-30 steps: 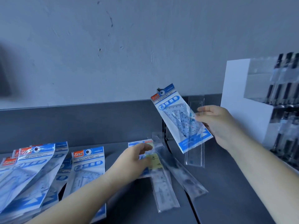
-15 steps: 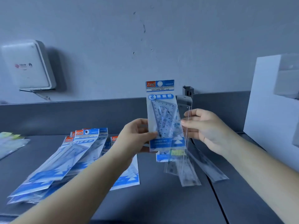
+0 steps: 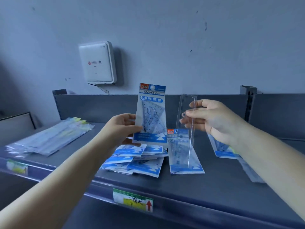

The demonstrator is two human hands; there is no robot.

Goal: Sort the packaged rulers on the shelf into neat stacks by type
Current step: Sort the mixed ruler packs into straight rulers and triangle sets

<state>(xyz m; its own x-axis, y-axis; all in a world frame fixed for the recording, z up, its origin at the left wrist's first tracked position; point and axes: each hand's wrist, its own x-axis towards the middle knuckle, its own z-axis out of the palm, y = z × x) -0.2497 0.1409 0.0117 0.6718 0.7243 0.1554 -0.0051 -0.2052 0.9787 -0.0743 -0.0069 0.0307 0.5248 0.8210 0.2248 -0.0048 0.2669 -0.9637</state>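
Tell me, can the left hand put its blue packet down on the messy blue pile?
Probably yes: the left hand holds the blue packet right above the blue pile, with nothing between them.

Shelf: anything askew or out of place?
Yes. The blue set-square packs at the front middle of the shelf lie fanned and overlapping, not squared. One blue pack sits apart beside them.

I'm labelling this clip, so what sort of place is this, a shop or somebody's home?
Most likely a stationery shop aisle: a metal shelf with a price tag on its front edge, and piles of packaged set squares laid out on it.
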